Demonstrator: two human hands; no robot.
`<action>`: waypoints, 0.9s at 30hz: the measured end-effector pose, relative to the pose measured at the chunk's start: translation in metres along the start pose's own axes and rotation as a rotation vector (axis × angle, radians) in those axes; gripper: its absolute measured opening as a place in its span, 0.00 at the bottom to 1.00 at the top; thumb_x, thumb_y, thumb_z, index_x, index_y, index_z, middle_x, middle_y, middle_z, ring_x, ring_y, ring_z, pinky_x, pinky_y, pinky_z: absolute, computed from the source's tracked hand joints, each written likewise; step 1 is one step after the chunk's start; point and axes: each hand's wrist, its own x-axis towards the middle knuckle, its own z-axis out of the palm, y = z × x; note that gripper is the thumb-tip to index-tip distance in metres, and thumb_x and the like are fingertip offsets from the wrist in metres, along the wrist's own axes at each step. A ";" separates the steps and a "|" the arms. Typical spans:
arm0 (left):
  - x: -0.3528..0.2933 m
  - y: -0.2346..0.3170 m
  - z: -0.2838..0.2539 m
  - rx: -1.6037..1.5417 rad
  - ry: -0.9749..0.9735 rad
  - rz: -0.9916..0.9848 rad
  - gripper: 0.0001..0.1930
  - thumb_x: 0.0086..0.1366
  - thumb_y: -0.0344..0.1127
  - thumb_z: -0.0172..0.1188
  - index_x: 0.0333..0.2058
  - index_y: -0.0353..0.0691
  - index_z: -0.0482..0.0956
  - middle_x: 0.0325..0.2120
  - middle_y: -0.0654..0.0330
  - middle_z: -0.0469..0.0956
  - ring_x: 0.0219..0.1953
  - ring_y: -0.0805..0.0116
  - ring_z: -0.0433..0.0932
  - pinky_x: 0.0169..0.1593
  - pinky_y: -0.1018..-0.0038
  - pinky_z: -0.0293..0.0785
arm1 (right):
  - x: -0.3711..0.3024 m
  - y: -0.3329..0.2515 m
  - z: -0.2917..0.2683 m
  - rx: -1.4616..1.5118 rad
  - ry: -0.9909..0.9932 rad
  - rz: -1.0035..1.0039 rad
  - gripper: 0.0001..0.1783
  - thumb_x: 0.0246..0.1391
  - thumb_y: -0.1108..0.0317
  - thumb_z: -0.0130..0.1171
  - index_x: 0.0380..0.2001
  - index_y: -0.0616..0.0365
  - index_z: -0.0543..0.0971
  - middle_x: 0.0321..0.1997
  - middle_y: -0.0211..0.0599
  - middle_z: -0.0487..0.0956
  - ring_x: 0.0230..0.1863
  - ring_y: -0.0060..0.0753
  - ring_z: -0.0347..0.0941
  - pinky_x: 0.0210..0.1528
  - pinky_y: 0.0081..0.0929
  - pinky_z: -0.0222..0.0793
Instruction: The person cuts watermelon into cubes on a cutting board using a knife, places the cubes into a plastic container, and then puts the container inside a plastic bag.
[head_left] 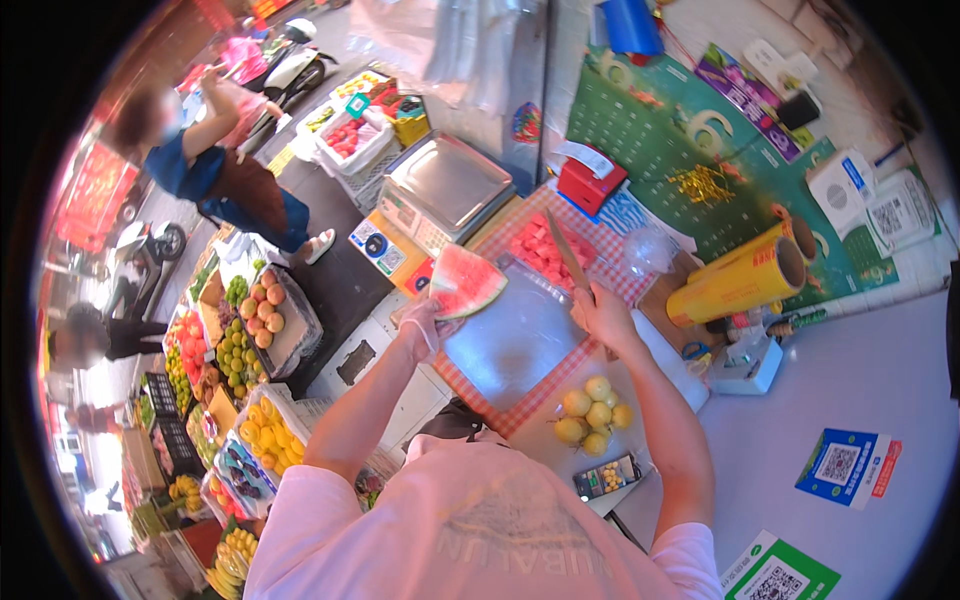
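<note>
The person's left hand (424, 326), which seems to be in a thin translucent glove, grasps a red-fleshed watermelon wedge with a green rind (466, 284) at its lower left corner. The wedge is over the far left edge of a flat, shiny silver-blue rectangular tray or board (512, 345); whether the two touch cannot be told.

The right hand (604, 316) is closed around the handle end of a long-bladed knife (565, 244). The blade slants away and to the left, across the right part of a heap of red watermelon cubes (537, 246). The cubes sit just beyond the tray or board, and a red-and-white checked cloth (619, 267) shows around both.

Beyond the wedge stands a weighing scale with a square silver metal pan (452, 178). A small red box (588, 184) is beyond the cubes, at the cloth's far edge. To the right of the knife lie thick yellow cylindrical rolls (738, 283), side by side.

Nearer the person, between the forearms, is a cluster of round yellow fruit (594, 413), with a dark-screened smartphone (608, 477) just beside it. Off to the left, a white crate of yellow fruit (268, 432) stands among other produce.
</note>
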 end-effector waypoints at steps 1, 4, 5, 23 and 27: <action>-0.002 -0.005 -0.011 -0.026 0.012 -0.017 0.15 0.66 0.31 0.48 0.50 0.39 0.71 0.46 0.48 0.76 0.41 0.52 0.81 0.39 0.68 0.83 | -0.004 0.000 0.008 0.069 -0.063 0.056 0.20 0.62 0.52 0.48 0.41 0.59 0.75 0.32 0.52 0.80 0.38 0.52 0.78 0.43 0.46 0.70; -0.023 -0.018 -0.039 -0.010 0.052 0.024 0.15 0.65 0.31 0.47 0.50 0.39 0.71 0.46 0.49 0.76 0.42 0.53 0.81 0.42 0.68 0.82 | -0.021 -0.012 0.024 0.136 -0.160 0.105 0.21 0.63 0.51 0.49 0.37 0.61 0.74 0.26 0.51 0.78 0.29 0.50 0.78 0.35 0.45 0.71; -0.033 -0.022 -0.047 0.012 0.067 0.055 0.15 0.65 0.31 0.47 0.50 0.40 0.71 0.46 0.50 0.76 0.42 0.54 0.81 0.43 0.67 0.82 | -0.028 -0.017 0.029 0.137 -0.175 0.100 0.21 0.63 0.51 0.49 0.36 0.62 0.73 0.24 0.51 0.78 0.25 0.50 0.78 0.33 0.44 0.71; -0.176 -0.175 -0.324 -0.521 0.592 0.263 0.12 0.63 0.38 0.55 0.45 0.52 0.75 0.36 0.62 0.81 0.33 0.63 0.81 0.30 0.70 0.77 | -0.059 -0.065 0.128 0.579 -0.330 0.151 0.16 0.65 0.54 0.49 0.33 0.58 0.70 0.13 0.33 0.69 0.08 0.27 0.64 0.11 0.28 0.59; -0.229 -0.254 -0.358 -0.693 0.799 0.276 0.09 0.64 0.35 0.52 0.42 0.50 0.75 0.33 0.60 0.81 0.27 0.61 0.79 0.25 0.71 0.74 | -0.063 -0.087 0.150 0.610 -0.350 0.203 0.16 0.65 0.54 0.49 0.35 0.57 0.70 0.12 0.34 0.68 0.07 0.28 0.63 0.09 0.29 0.59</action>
